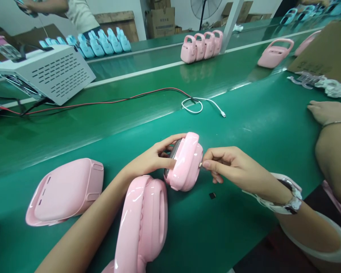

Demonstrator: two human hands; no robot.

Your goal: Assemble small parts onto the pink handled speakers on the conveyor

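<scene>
My left hand [155,157] grips a pink handbag-shaped device [187,163] standing on its edge on the green belt, fingers over its dark front face. My right hand [230,167] pinches a tiny metallic part [200,165] against the device's right side. A small black chip [212,195] lies on the belt just below my right hand. Another pink device [143,223] lies under my left forearm. A third [65,191] lies flat to the left.
A white perforated metal box [45,72] with red and black wires [108,101] sits far left. A white cable [201,104] lies mid-belt. Rows of pink [201,46] and blue devices [102,43] stand behind. Another person's arm [331,113] rests at right, beside a cardboard box [326,53].
</scene>
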